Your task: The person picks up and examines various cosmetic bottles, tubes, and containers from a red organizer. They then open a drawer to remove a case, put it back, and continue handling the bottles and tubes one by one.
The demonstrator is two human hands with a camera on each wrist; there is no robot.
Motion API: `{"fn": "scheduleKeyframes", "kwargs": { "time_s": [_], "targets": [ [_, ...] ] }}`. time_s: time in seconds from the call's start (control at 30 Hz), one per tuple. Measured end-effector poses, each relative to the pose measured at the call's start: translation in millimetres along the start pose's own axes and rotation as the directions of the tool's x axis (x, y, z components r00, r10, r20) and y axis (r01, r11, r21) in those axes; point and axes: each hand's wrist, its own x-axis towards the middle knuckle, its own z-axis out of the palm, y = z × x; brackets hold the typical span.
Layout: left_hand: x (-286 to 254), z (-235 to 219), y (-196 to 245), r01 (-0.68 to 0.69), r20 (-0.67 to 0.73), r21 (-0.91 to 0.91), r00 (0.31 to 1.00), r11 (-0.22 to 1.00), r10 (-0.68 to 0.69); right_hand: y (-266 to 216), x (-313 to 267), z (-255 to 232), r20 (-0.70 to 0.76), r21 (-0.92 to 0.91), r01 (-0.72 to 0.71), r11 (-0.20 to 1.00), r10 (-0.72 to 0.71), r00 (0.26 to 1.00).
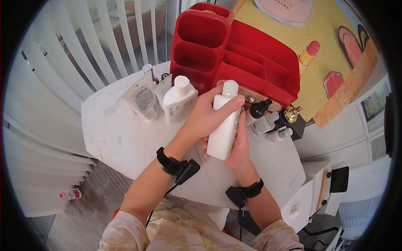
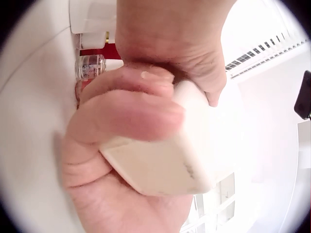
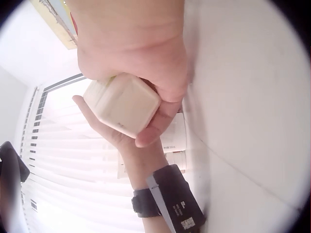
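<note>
A white squared bottle (image 1: 221, 136) with a rounded white cap (image 1: 230, 88) is held tilted over the table in both hands, its base toward the person. My left hand (image 1: 205, 115) grips it from the left, thumb across the front just below the cap. On the right side, my right hand (image 1: 238, 146) wraps its lower half. The wrist views show the flat base of the bottle (image 2: 160, 167) (image 3: 126, 104) between curled fingers. Left of the hands stands a white flip-cap bottle (image 1: 180, 102), beside a white squeeze tube (image 1: 144, 98).
A red organizer (image 1: 201, 37) with several compartments stands at the back of the marble-look table (image 1: 113, 134). Right of the hands are a black-topped dropper bottle (image 1: 259, 109), a gold-topped spray bottle (image 1: 289, 115) and a small white-capped bottle (image 1: 279, 135). Vertical blinds (image 1: 75, 54) hang at left.
</note>
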Motion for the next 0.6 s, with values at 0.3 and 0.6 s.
{"fn": "scheduleKeyframes", "kwargs": {
  "time_s": [0.3,0.6],
  "targets": [
    [2,-1,-12,-0.093,0.088,-0.033,0.992,0.995,0.096,1,-2,-20,0.102,0.174,-0.136,0.975,0.119,0.988],
    [3,0,-22,-0.045,0.099,-0.151,0.993,0.987,0.060,1,-8,-19,0.390,0.376,-0.350,0.858,0.196,0.900]
  ]
}}
